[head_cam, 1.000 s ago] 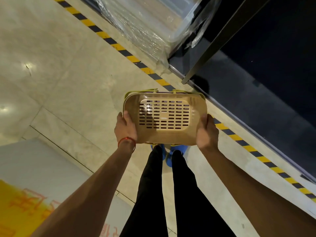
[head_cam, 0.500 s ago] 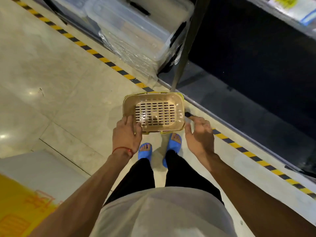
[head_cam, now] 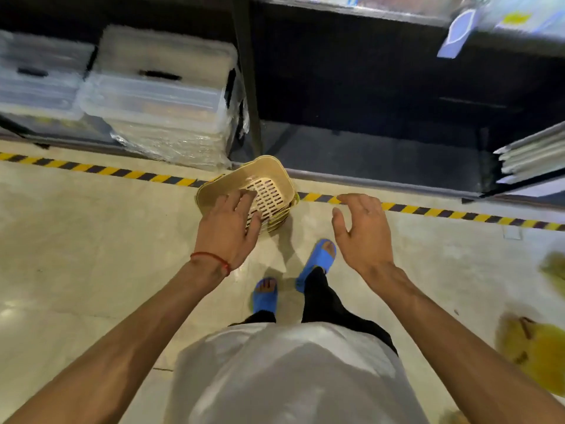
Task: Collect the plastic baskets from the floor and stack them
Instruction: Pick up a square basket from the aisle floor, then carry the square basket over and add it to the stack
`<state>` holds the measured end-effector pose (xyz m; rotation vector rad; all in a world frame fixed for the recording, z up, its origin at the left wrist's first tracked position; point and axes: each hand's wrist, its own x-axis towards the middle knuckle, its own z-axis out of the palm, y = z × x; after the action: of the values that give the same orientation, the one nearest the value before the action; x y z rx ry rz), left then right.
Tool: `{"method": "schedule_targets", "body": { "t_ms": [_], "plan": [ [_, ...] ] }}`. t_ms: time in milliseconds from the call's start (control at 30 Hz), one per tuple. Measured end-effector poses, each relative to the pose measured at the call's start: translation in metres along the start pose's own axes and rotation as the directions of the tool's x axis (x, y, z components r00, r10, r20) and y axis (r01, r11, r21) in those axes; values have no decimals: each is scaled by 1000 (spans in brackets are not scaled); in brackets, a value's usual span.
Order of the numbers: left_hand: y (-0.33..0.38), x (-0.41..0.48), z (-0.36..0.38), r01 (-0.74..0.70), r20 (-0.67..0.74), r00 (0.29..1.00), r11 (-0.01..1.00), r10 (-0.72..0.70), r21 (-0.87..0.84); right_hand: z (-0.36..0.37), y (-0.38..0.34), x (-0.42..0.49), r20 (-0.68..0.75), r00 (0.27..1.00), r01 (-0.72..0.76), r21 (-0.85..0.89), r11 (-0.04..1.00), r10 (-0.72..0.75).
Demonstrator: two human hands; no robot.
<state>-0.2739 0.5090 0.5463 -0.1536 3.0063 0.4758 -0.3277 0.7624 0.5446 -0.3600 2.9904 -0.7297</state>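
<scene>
A nested stack of tan, round-cornered plastic baskets with slotted bases [head_cam: 265, 175] sits on the glossy stone floor [head_cam: 91, 240], over the yellow-black striped tape [head_cam: 428, 211]. The left hand [head_cam: 227, 229], fingers spread and gripping nothing, overlaps the stack's 7 o'clock edge. The right hand [head_cam: 362, 231] hangs loose and empty at the stack's 3 o'clock.

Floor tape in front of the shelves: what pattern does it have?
The floor tape has alternating yellow and black stripes, seen best in the head view.
</scene>
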Motion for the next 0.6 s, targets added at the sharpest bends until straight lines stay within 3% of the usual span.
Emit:
{"method": "schedule_targets", "body": {
  "t_ms": [267, 600],
  "plan": [
    [92, -9, -15, -301, 28, 954, 953, 300, 35, -60, 50, -91, -247, 955, -151, 61, 987, 162],
    [302, -26, 40, -613, 125, 789, 786, 602, 84, -148, 190, -208, -374, 850, -375, 63, 925, 370]
  ]
}}
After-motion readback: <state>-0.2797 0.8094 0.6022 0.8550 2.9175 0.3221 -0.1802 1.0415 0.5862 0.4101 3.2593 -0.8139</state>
